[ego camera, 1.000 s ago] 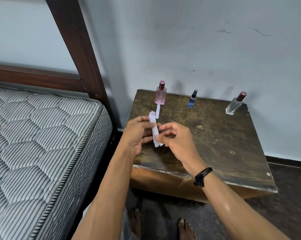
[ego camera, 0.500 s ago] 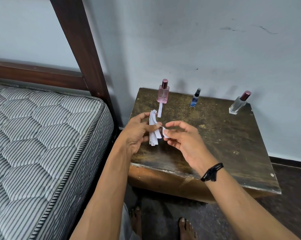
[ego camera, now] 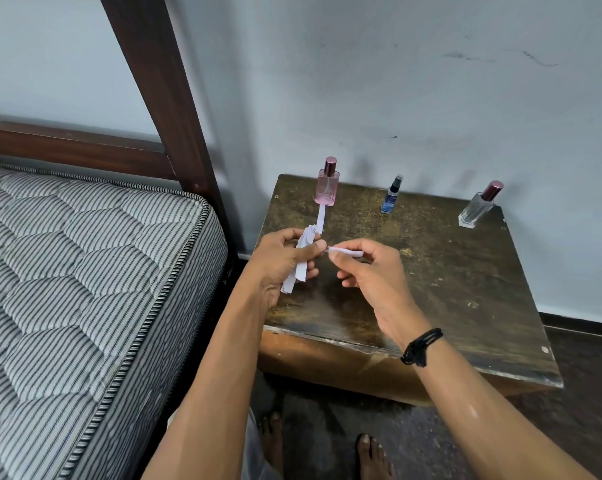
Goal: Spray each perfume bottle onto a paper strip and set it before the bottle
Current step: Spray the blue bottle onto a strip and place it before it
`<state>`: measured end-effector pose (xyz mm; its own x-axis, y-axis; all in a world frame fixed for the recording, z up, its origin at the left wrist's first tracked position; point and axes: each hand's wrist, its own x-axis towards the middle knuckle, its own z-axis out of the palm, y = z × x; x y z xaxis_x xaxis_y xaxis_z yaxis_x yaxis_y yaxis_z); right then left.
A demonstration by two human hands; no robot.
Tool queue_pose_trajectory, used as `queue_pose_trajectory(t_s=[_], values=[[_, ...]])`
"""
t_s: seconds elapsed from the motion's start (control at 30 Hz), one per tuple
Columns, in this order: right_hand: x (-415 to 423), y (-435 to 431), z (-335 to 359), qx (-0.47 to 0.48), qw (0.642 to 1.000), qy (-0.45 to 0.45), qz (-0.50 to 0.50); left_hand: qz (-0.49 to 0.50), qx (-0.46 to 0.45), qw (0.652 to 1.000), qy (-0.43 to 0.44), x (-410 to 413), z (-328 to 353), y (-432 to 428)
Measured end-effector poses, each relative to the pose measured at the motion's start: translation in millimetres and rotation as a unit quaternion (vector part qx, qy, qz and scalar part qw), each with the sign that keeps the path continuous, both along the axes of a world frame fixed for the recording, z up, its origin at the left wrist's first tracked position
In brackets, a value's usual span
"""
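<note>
Three perfume bottles stand along the back of a worn wooden side table (ego camera: 465,289): a pink bottle (ego camera: 326,184) at the left, a small blue spray bottle (ego camera: 391,196) in the middle, a clear bottle (ego camera: 477,210) with a dark red cap at the right. One white paper strip (ego camera: 321,218) lies on the table right in front of the pink bottle. My left hand (ego camera: 282,261) holds a bunch of paper strips (ego camera: 301,268) above the table's left side. My right hand (ego camera: 368,271) pinches a single strip (ego camera: 346,251), drawn sideways out of the bunch.
A striped mattress (ego camera: 84,289) on a dark wooden bed frame (ego camera: 161,98) lies close to the left of the table. A pale wall stands right behind the bottles. My bare feet (ego camera: 372,455) rest on the dark floor below the table's front edge.
My right hand has pulled one strip sideways to the right, out of the bunch in my left hand. The bunch has fanned out a little.
</note>
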<state>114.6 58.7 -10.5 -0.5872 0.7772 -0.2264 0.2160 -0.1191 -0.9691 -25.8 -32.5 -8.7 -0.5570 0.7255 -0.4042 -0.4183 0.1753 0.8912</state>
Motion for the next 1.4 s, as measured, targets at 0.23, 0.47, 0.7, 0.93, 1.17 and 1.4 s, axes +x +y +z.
queue_pose_trajectory(t_s=[0.23, 0.47, 0.7, 0.93, 1.17, 1.4], values=[[2, 7, -3, -0.032, 0.999, 0.008, -0.025, 0.019, -0.006, 0.999, 0.029, -4, 0, -2], [5, 16, -7, 0.050, 0.998, -0.010, -0.037, 0.061, -0.012, 0.996, 0.059, -7, -2, -1], [10, 9, -28, 0.215, 0.969, -0.109, -0.048, 0.065, -0.016, 0.996, 0.065, -9, -3, 0], [2, -20, -28, 0.238, 0.932, -0.208, 0.176, 0.080, 0.017, 0.995, 0.059, -8, 0, 0], [-3, -49, -33, 0.257, 0.887, -0.180, 0.339, 0.082, 0.037, 0.993, 0.074, -10, 0, 0], [-1, -56, -25, 0.150, 0.908, -0.062, 0.386, 0.069, 0.027, 0.993, 0.095, -15, -3, -3]])
